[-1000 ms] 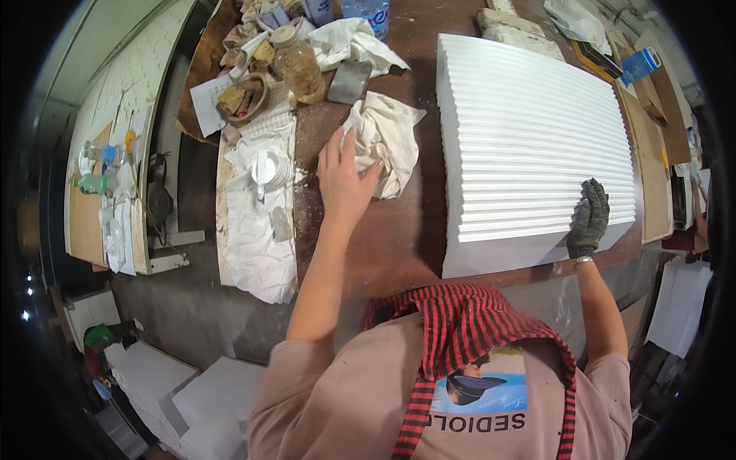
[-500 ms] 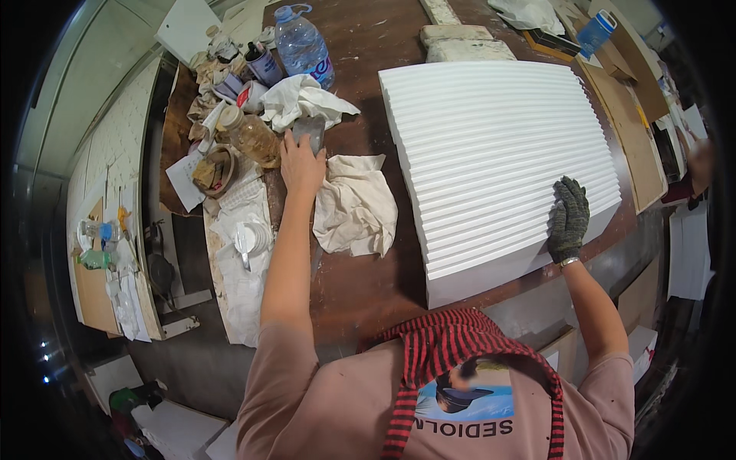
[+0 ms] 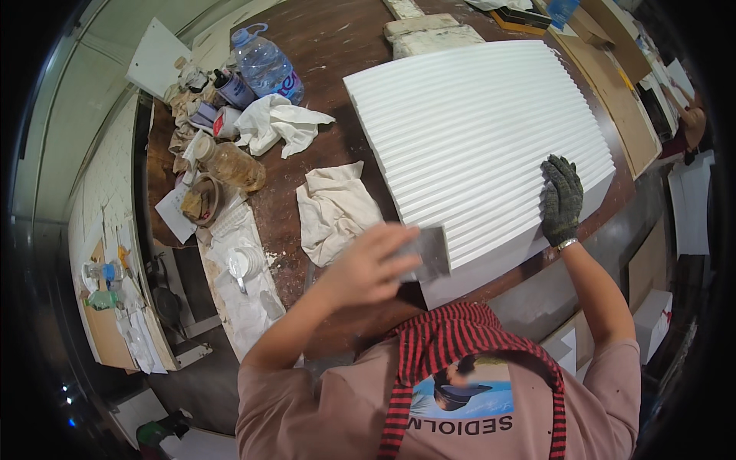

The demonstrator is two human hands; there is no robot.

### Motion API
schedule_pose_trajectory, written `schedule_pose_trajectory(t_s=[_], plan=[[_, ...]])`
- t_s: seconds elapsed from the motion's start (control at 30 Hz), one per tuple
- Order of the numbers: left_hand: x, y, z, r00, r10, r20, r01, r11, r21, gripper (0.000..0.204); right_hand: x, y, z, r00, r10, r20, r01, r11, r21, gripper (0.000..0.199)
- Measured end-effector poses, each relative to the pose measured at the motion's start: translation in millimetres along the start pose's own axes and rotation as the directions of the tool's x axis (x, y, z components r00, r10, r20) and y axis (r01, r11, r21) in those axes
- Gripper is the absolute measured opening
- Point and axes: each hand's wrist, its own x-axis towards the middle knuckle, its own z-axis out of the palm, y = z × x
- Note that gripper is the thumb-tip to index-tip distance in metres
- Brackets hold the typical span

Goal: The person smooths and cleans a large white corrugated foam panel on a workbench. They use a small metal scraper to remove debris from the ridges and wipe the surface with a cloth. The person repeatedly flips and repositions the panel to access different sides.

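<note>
My bare left hand (image 3: 370, 264) grips a grey rectangular sanding pad (image 3: 434, 251) between thumb and fingers, slightly blurred by motion. The pad is at the near left corner of a white ribbed panel (image 3: 491, 146); whether it touches the panel I cannot tell. This thick panel lies on the brown table, its parallel ridges running roughly left to right. On its right side rests my right hand (image 3: 563, 198) in a dark grey knit glove, palm down with the fingers stretched out. A crumpled cream cloth (image 3: 335, 211) lies just beyond my left hand.
Along the table's left side are a large clear water bottle (image 3: 264, 61), a jar of brownish liquid (image 3: 234, 165), a white crumpled cloth (image 3: 280, 126) and a bowl (image 3: 205, 201). Cardboard (image 3: 606, 107) lies past the panel's right side. A person (image 3: 694, 119) is at the far right.
My left hand has picked up the grey sanding pad near the jar and brought it right and nearer, to the panel's corner. My gloved right hand stays on the panel. The view has shifted slightly.
</note>
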Motion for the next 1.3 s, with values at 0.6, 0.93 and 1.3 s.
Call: schedule_pose_trajectory(t_s=[0.6,0.93,1.3], plan=[[74,-200,-95,0.799,-0.344,-0.494,0.501,0.834,0.23,0.055,7,-10,-5,1.0,0.011,0.013,-0.011,1.0,0.02,0.042],[92,-196,-105,0.887,-0.293,-0.357,0.383,0.899,0.214,0.055,10,-12,-8,0.999,0.022,0.043,-0.023,1.0,0.009,0.041],[72,-189,-87,0.586,-0.498,-0.64,0.739,0.652,0.17,0.05,8,-11,-4,0.999,0.044,-0.004,-0.044,0.999,0.03,0.037]])
